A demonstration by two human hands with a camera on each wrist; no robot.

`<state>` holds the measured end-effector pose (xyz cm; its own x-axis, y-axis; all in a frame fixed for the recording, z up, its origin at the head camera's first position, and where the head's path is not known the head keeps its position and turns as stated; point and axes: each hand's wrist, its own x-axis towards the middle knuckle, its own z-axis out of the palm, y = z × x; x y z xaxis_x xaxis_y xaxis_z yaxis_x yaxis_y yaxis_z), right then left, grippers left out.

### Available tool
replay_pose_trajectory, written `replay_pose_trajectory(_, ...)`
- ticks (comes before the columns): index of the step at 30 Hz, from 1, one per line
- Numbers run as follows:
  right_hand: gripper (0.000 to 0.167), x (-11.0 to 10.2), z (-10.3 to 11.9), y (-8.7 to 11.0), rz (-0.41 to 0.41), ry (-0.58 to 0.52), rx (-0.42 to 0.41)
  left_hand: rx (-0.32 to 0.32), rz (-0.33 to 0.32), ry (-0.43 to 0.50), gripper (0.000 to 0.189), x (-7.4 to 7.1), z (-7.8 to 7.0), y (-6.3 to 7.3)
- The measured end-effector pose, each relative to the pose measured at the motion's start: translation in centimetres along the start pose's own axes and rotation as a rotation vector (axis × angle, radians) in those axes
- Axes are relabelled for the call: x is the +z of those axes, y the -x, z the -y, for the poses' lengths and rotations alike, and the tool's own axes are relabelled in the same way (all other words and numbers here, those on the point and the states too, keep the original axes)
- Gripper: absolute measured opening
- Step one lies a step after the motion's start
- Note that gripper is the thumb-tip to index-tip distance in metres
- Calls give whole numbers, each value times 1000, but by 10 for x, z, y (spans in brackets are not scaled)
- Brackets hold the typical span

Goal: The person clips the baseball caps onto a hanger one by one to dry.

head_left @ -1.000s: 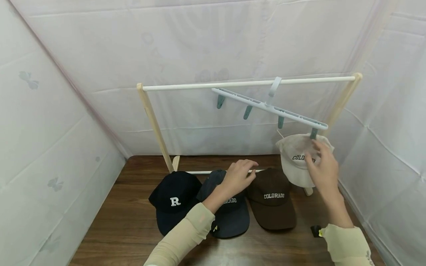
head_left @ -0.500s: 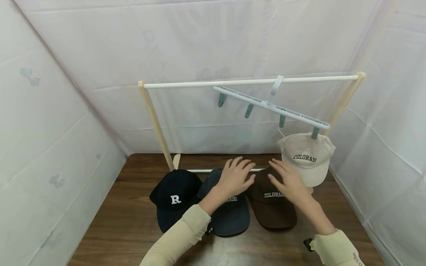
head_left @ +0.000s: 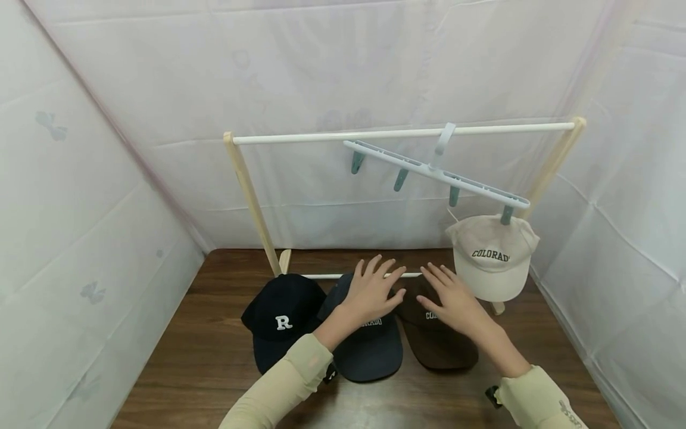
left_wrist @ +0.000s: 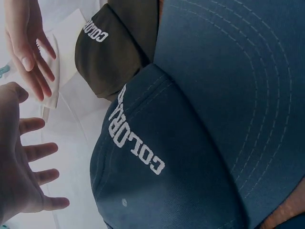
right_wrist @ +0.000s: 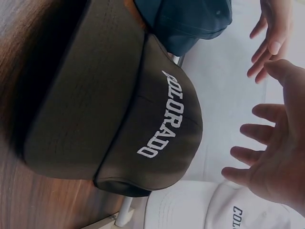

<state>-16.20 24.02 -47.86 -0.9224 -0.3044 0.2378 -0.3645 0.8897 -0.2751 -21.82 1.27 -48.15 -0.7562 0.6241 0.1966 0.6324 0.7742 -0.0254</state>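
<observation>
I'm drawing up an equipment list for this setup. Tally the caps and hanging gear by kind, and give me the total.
Caps: 4 (black cap, dark blue cap, brown cap, off-white cap)
Rack: 1
Hanger: 1
Green clips: 4 (first clip, second clip, third clip, fourth clip)
Total: 10

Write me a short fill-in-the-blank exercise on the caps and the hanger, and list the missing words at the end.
1. The hanger on the rack shows ____ clips.
2. The white cap is held up by ____ of them.
3. The front of the leftmost cap bears the single letter ____.
4. The dark blue cap lies between that cap and one coloured ____.

Missing words: four; one; R; brown.
</observation>
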Motion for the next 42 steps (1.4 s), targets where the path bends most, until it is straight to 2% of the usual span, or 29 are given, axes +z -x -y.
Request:
replay_pose_trajectory(7, 71, 0, -4, -6, 29, 8, 6, 0, 68, 33, 60, 5, -1, -3)
replay_pose_trajectory(13, 71, -1, -10, -15, 38, -19, -25, 26, 68, 43, 61, 4, -4, -12)
replay_pose_trajectory(18, 70, -1, -18, -25, 57, -6, -43, 23, 73, 46, 63, 3, -8, -21)
replay_pose_trajectory(24, 65, 0, -34, -37, 98, -37, -25, 10, 95, 111, 64, 7, -13, -29)
replay_pose_trajectory(31, 57, -7, -49, -50, 158, -134, 7, -43, 87, 204, 60, 9, -18, -39)
replay_pose_trajectory(38, 47, -11, -59, -63, 226, -118, 28, -111, 95, 296, 59, 11, -25, -47)
replay_pose_trajectory(42, 39, -8, -60, -65, 219, -96, 32, -145, 100, 351, 58, 14, -29, -51)
